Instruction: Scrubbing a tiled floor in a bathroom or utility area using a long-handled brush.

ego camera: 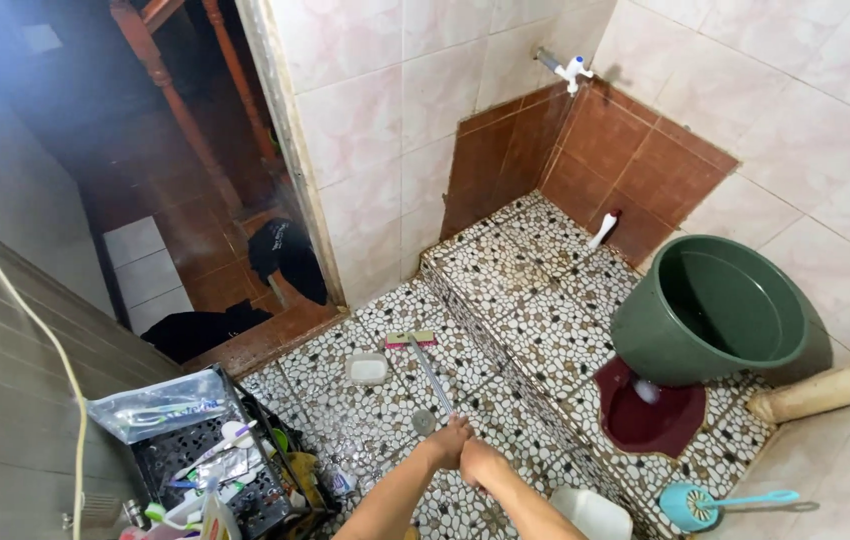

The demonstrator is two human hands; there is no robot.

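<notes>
Only the two forearms and hands are in frame, bottom centre. Left hand (448, 443) and right hand (480, 462) are both bare: no gloves, rings or tape. Forearms are bare too, with no sleeve or cuff visible up to the bottom edge of the frame. No watch, band or bracelet shows at either wrist. Wrists are slim, forearms fairly lean. Fingers are too small and bunched to make out nails or marks. No other part of the body is visible.

You stand on pebble-mosaic floor (535, 300); pale pink tiled walls (385, 110) far and right, dark doorway (145, 150) left
</notes>
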